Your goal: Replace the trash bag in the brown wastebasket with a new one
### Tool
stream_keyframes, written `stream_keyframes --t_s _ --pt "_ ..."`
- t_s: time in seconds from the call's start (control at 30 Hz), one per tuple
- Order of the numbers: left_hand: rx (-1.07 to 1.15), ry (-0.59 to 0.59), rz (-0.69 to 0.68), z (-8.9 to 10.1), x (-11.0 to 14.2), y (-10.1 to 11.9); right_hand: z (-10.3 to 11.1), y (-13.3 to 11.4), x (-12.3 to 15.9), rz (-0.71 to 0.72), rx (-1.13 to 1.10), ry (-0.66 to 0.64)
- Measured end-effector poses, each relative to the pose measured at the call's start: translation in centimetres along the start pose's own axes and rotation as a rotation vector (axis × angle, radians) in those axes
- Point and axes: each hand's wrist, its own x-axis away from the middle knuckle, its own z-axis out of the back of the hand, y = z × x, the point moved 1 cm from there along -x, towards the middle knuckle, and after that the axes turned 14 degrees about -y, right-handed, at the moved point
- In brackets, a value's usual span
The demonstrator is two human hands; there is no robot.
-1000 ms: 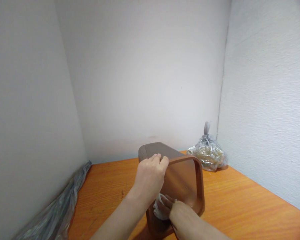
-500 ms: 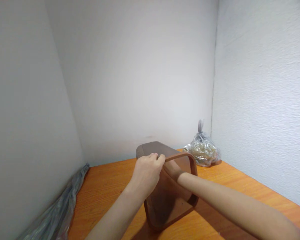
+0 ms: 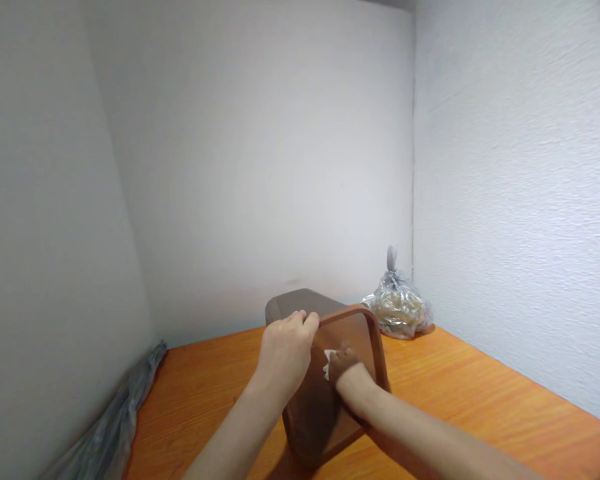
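Observation:
A brown plastic bin (image 3: pixel 325 437) is tipped on the table, its rectangular mouth turned toward me. My left hand (image 3: pixel 289 350) is closed over the upper left part of its rim, thumb and fingers wrapped round the edge. Inside the mouth is my right hand (image 3: pixel 347 370), its fingers bunched around a crumpled white tissue (image 3: pixel 327 367) that sticks out on the left side. The bin's shade partly darkens the right fingers.
The bin rests on an orange wood-grain table (image 3: pixel 205 387). A tied clear plastic bag (image 3: pixel 400 310) with yellowish contents sits in the back right corner. Grey plastic sheeting (image 3: pixel 110 420) lies bunched along the left edge. White walls (image 3: pixel 260 167) enclose the table.
My right hand has drawn back from deep in the bin toward its mouth, and the white tissue now shows. The left hand keeps its hold on the rim. The view has shifted slightly.

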Motion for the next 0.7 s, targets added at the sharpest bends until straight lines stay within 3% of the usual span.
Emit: stream_keyframes --t_s 0.1,0.2,0.27,0.3,0.4,0.5,0.7 --pt "0.011 0.021 0.021 -0.4 0.1 -0.3 0.7 -0.3 3.9 0.059 0.087 0.062" --pt "0.027 0.024 0.024 -0.7 0.2 -0.4 3.3 -1.7 7.3 0.286 0.223 0.421" --pt "0.047 0.022 0.012 -0.6 0.2 -0.4 5.3 -2.9 7.8 0.375 0.324 0.647" --pt "0.062 0.026 0.007 -0.6 0.2 -0.4 6.2 -3.5 7.4 0.369 0.362 0.697" --pt "0.083 0.052 0.015 -0.7 0.5 -0.7 8.0 -3.8 4.7 0.295 0.434 0.678" --pt "0.058 0.090 0.068 -1.4 1.6 -1.6 8.2 -2.3 2.4 0.169 0.368 0.662" --pt "0.216 0.183 0.237 -3.3 5.8 -4.3 4.1 0.4 3.7 -0.067 0.039 0.693"
